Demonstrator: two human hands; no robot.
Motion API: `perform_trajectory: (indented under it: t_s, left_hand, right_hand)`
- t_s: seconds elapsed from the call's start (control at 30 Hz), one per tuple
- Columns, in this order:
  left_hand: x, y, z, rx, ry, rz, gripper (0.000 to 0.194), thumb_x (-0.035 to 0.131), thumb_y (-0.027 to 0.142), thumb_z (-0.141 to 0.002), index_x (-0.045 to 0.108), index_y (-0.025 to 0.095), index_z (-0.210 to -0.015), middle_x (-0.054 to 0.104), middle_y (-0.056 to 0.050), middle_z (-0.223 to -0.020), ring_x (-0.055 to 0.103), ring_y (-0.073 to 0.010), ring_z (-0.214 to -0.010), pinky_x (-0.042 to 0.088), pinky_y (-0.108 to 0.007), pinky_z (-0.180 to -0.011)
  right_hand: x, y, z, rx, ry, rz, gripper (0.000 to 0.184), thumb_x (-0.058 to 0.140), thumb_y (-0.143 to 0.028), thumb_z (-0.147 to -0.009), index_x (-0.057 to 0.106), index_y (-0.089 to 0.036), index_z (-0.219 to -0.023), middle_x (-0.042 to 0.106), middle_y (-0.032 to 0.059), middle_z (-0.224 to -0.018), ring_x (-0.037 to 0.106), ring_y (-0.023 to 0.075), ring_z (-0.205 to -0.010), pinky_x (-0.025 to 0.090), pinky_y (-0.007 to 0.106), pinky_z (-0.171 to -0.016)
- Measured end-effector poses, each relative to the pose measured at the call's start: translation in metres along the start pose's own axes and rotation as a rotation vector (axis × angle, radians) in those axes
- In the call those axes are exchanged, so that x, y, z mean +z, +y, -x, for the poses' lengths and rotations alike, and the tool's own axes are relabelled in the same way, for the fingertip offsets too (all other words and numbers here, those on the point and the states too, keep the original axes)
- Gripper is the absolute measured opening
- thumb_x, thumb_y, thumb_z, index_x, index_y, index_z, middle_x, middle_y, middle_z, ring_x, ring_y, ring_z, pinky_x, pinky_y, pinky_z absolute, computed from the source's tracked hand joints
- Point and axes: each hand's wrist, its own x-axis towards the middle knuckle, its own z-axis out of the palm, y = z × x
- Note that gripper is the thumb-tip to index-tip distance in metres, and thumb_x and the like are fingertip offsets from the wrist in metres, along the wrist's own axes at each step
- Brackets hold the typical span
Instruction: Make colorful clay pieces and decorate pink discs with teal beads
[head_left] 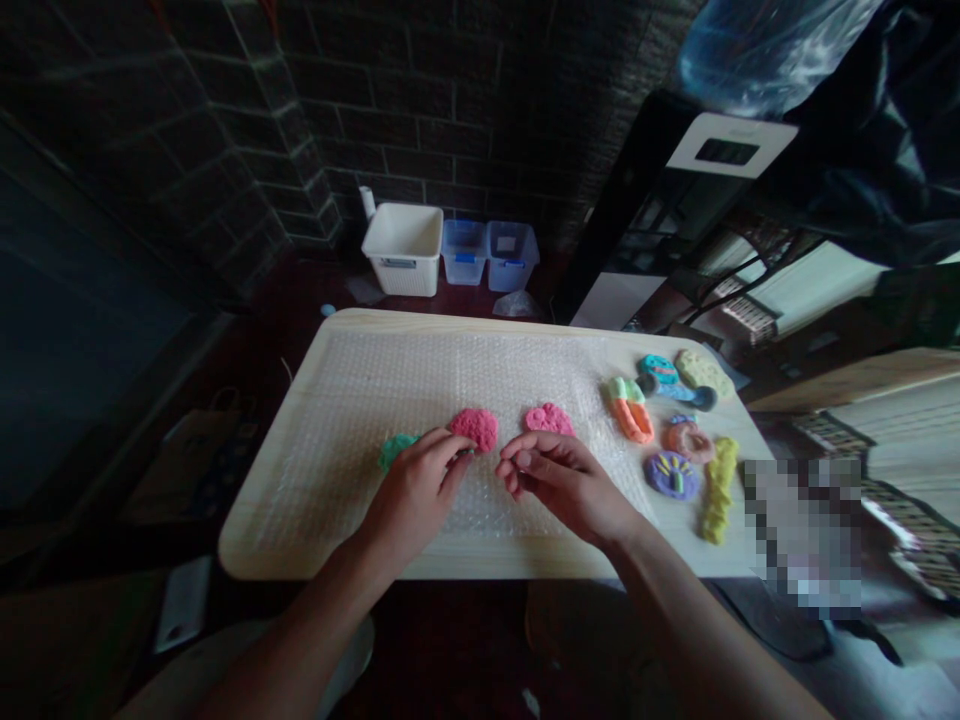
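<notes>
My left hand [420, 482] is closed in a pinch just in front of a bumpy pink clay lump [475, 428]. Whatever lies between its fingertips is too small to make out. To its right, my right hand [559, 480] has its fingers curled in, with the thumb against them, and its contents cannot be made out either. A second pink clay piece [549, 416] shows behind the right hand, partly covered by it. Behind the left hand a green clay piece [395, 449] is partly hidden. All these pieces rest on a sheet of bubble wrap [360, 390].
Several shaped clay pieces stand on the right of the wooden table [255, 540]: an orange and green one [636, 418], a purple disc [673, 475], a yellow twisted strip [720, 490]. A white bin [405, 270] and two blue-tinted boxes [465, 262] sit on the floor beyond.
</notes>
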Motion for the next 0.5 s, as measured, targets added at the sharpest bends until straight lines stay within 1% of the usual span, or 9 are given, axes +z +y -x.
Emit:
perform_trajectory:
  t_s: [0.1, 0.13, 0.23, 0.3, 0.37, 0.43, 0.5]
  left_hand:
    - [-0.0003, 0.0003, -0.0005, 0.013, 0.009, -0.007, 0.017, 0.059, 0.009, -0.098, 0.071, 0.019, -0.105, 0.074, -0.006, -0.098, 0.072, -0.0211, -0.089, 0.057, -0.034, -0.080]
    - [-0.0002, 0.0004, -0.0007, 0.014, 0.011, -0.007, 0.017, 0.059, 0.009, -0.098, 0.071, 0.019, -0.105, 0.074, -0.006, -0.098, 0.072, -0.0212, -0.089, 0.057, -0.034, -0.080]
    - [0.0001, 0.0005, -0.0009, 0.009, 0.010, 0.010, 0.017, 0.057, 0.010, -0.099, 0.071, 0.019, -0.105, 0.074, -0.006, -0.098, 0.072, -0.0210, -0.090, 0.056, -0.035, -0.082]
    - [0.0005, 0.0005, -0.0008, 0.006, 0.002, 0.030, 0.016, 0.057, 0.011, -0.100, 0.070, 0.019, -0.106, 0.074, -0.006, -0.099, 0.071, -0.0203, -0.090, 0.055, -0.034, -0.082]
    - [0.0007, 0.0006, -0.0005, 0.000, -0.010, 0.051, 0.014, 0.060, 0.013, -0.100, 0.070, 0.020, -0.106, 0.074, -0.005, -0.100, 0.070, -0.0188, -0.088, 0.055, -0.032, -0.080]
    - [0.0008, 0.0008, 0.0002, -0.004, -0.017, 0.074, 0.009, 0.065, 0.015, -0.098, 0.070, 0.020, -0.105, 0.074, -0.004, -0.098, 0.069, -0.0172, -0.084, 0.054, -0.029, -0.077]
    - [0.0005, 0.0012, 0.0011, 0.005, -0.009, 0.100, 0.009, 0.069, 0.017, -0.096, 0.069, 0.020, -0.105, 0.075, -0.003, -0.097, 0.069, -0.0159, -0.081, 0.053, -0.028, -0.076]
  right_hand:
    - [-0.0001, 0.0017, -0.0015, 0.002, -0.006, -0.027, 0.017, 0.079, -0.031, -0.093, 0.079, -0.017, -0.102, 0.080, 0.0072, -0.095, 0.073, 0.0150, -0.083, 0.058, 0.027, -0.075]
    - [-0.0005, 0.0023, -0.0018, 0.006, -0.003, -0.032, 0.018, 0.078, -0.032, -0.093, 0.078, -0.017, -0.103, 0.080, 0.0076, -0.095, 0.074, 0.0155, -0.083, 0.058, 0.028, -0.075]
    - [-0.0026, 0.0038, -0.0024, 0.021, 0.033, -0.014, 0.021, 0.080, -0.037, -0.092, 0.075, -0.017, -0.096, 0.081, 0.0075, -0.087, 0.076, 0.0166, -0.073, 0.058, 0.026, -0.064]
    - [-0.0041, 0.0041, -0.0030, 0.010, 0.079, 0.020, 0.023, 0.084, -0.037, -0.087, 0.073, -0.017, -0.086, 0.079, 0.0048, -0.076, 0.072, 0.0146, -0.061, 0.053, 0.023, -0.053]
    - [-0.0050, 0.0042, -0.0044, -0.028, 0.128, 0.059, 0.026, 0.090, -0.033, -0.080, 0.070, -0.017, -0.076, 0.073, 0.0003, -0.064, 0.064, 0.0107, -0.053, 0.047, 0.020, -0.048]
    - [-0.0052, 0.0044, -0.0061, -0.076, 0.167, 0.086, 0.028, 0.094, -0.028, -0.074, 0.069, -0.017, -0.070, 0.067, -0.0033, -0.060, 0.058, 0.0082, -0.051, 0.045, 0.019, -0.048]
    - [-0.0051, 0.0052, -0.0075, -0.110, 0.182, 0.114, 0.025, 0.096, -0.025, -0.071, 0.072, -0.018, -0.071, 0.065, -0.0039, -0.062, 0.056, 0.0083, -0.054, 0.045, 0.020, -0.051]
